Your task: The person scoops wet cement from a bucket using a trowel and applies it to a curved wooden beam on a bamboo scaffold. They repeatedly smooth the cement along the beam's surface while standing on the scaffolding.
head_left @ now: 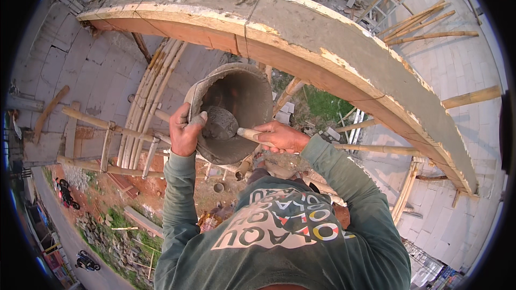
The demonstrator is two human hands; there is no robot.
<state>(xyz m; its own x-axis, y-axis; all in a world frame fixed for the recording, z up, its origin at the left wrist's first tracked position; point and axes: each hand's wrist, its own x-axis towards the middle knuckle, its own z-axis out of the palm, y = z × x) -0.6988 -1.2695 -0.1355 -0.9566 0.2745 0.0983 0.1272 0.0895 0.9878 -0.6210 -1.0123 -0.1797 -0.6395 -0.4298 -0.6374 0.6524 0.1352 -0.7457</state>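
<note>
While left hand [184, 131] grips bucket [236, 110] rim at 9 o'clock, right hand [280, 137] closed around trowel [228, 126] handle at 3 o'clock.

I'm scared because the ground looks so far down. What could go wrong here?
The bucket is gripped only at its rim by the left hand, so it might slip and fall. Wet mortar could drop off the trowel in the right hand toward the ground far below. The bamboo poles look like thin footing.

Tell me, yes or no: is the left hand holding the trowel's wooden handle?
No. The left hand grips the rim of the mortar-caked bucket, while the right hand holds the trowel by its handle.
</note>
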